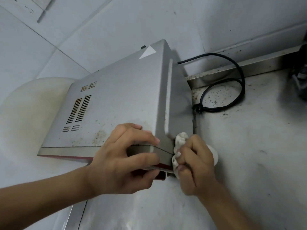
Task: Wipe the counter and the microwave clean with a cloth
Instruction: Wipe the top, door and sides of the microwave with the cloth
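A silver microwave [119, 103] with vent slots and rust-coloured stains on its top stands on the steel counter [249, 155]. My left hand [123, 160] grips its near right front corner, fingers curled over the top edge and the front. My right hand [196, 165] holds a bunched white cloth [180, 138] and presses it against the microwave's right side near the front corner. Part of the cloth is hidden in my fist.
A black power cord [232, 90] lies coiled on the spotted counter behind the microwave's right side. A steel backsplash strip [249, 63] runs along the tiled wall. A white rounded object [29, 113] sits left of the microwave. Something dark [300, 77] stands at the far right edge.
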`<state>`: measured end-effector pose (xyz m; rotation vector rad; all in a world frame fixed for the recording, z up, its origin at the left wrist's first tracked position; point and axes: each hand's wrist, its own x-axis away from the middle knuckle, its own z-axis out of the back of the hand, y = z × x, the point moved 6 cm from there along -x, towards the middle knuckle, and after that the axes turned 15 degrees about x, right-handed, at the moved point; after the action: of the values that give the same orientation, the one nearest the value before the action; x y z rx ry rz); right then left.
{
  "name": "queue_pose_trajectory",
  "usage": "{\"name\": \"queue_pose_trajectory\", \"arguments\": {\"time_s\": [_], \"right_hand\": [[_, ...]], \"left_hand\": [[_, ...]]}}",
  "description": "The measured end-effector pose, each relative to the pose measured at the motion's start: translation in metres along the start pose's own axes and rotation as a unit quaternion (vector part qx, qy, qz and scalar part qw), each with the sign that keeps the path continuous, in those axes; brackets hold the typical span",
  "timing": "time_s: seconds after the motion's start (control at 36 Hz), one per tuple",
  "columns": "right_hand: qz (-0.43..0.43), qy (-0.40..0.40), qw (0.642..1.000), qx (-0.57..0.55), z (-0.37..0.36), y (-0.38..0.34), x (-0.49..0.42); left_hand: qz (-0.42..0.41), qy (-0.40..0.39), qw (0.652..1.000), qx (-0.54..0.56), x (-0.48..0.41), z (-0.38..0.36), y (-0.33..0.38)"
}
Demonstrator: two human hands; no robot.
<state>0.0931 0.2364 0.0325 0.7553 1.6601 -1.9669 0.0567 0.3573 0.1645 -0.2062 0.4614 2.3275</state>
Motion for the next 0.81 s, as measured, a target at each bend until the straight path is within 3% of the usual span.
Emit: {"name": "queue_pose_trajectory", "arguments": {"time_s": [0.11, 0.28, 0.53, 0.69, 0.81], "right_hand": [[0.008, 0.028, 1.000, -0.011, 0.001, -0.012, 0.015], [-0.081, -0.007, 0.997, 0.012, -0.002, 0.022, 0.034], [-0.025, 0.068, 0.996, -0.056, 0.006, -0.026, -0.008], [-0.129, 0.022, 0.990, 0.045, -0.005, 0.032, 0.048], [-0.133, -0.015, 0.984, 0.117, -0.007, 0.037, 0.055]], "left_hand": [[-0.002, 0.000, 1.000, 0.000, 0.000, -0.001, 0.000], [0.001, 0.003, 1.000, 0.003, 0.001, 0.000, 0.000], [-0.004, -0.005, 1.000, 0.001, 0.001, -0.001, 0.000], [-0.008, -0.001, 1.000, -0.004, 0.001, -0.002, 0.001], [-0.010, -0.004, 1.000, -0.005, 0.001, -0.002, 0.001]]}}
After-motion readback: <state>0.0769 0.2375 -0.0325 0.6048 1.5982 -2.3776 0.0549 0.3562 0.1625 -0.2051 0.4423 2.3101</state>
